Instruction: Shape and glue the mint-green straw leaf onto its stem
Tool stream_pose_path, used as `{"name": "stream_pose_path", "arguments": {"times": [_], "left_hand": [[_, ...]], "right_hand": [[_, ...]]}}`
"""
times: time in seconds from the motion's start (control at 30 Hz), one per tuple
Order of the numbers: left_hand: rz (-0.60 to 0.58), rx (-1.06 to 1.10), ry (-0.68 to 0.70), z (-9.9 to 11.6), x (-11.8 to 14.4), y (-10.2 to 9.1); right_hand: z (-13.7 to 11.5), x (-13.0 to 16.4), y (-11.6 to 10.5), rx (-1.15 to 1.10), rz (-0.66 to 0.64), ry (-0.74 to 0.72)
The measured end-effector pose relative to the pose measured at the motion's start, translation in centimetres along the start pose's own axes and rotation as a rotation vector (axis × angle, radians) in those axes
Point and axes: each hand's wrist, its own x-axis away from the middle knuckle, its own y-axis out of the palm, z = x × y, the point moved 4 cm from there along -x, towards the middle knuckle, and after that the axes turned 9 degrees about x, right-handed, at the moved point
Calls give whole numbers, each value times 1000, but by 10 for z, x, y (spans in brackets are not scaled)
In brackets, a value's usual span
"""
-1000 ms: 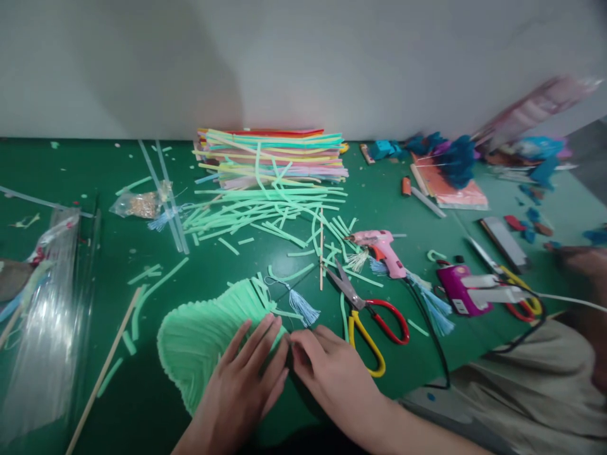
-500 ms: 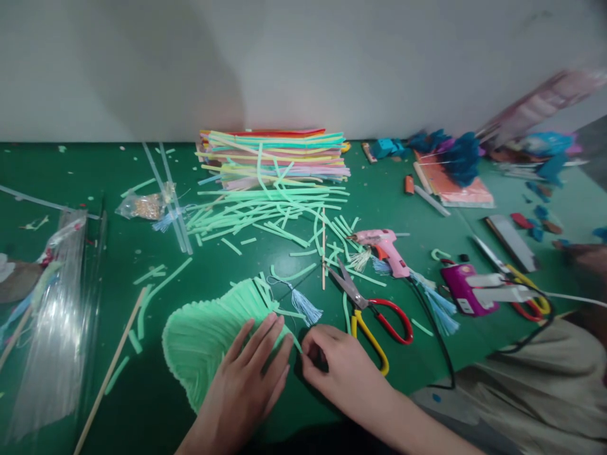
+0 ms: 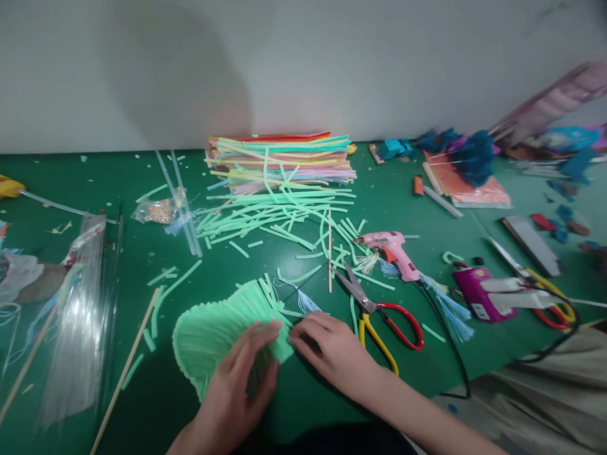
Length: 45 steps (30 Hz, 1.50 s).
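Two hands work one green ribbed fan (image 3: 213,332) lying flat on the surface (image 3: 427,202). Left hand (image 3: 239,385) rests open on it, fingers spread. Right hand (image 3: 334,351) pinches its right edge beside a blue tassel (image 3: 307,303). Judged step: fixing that edge. Next calls for steady pressure. Scissors (image 3: 379,313) lie near.

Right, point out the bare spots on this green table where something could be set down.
Bare green table lies in front of the red-and-yellow-handled scissors, and beside the long wooden stick. It is crowded around the loose mint-green foam strips and pink glue gun.
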Motion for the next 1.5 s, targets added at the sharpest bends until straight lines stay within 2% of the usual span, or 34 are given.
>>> {"name": "stream_pose_path", "arguments": {"times": [0.07, 0.13, 0.2, 0.27, 0.37, 0.53, 0.63, 0.7, 0.8, 0.9, 1.0, 1.17, 1.3, 1.4, 1.5], "left_hand": [[160, 3, -70, -3, 1, -21], [339, -103, -144, -8, 1, -44], [410, -179, -278, -19, -1, -60], [355, -126, -447, -34, -5, -65], [237, -26, -623, -51, -10, -64], [124, -95, -679, -58, -18, -70], [54, 32, -710, -56, -19, -74], [71, 260, -771, -51, -18, -74], [218, 648, -879, -39, -19, -67], [291, 842, -886, -24, -24, -50], [344, 887, -858, -15, -25, -33], [309, 792, -770, -16, -13, -16], [289, 733, -778, -18, -3, -13], [342, 691, -773, -20, 1, -16], [408, 701, -838, -24, 6, -16]], "right_hand": [[5, 7, 0, -83, 50, 115], [12, 17, 1, -191, 110, 279], [18, 26, 4, -306, 119, 427], [21, 31, 8, -403, 76, 519], [20, 27, 11, -453, 27, 541], [19, 17, 15, -559, 68, 559], [21, 8, 18, -766, 111, 598], [19, -1, 16, -940, 141, 606], [16, -17, 3, -1133, 238, 584], [16, -31, -14, -1201, 319, 571], [19, -36, -20, -1258, 265, 581], [24, -23, -8, -1446, 211, 676], [26, -12, 4, -1473, 224, 741], [26, -7, 10, -1447, 194, 752], [25, -3, 13, -1354, 131, 728]]}}
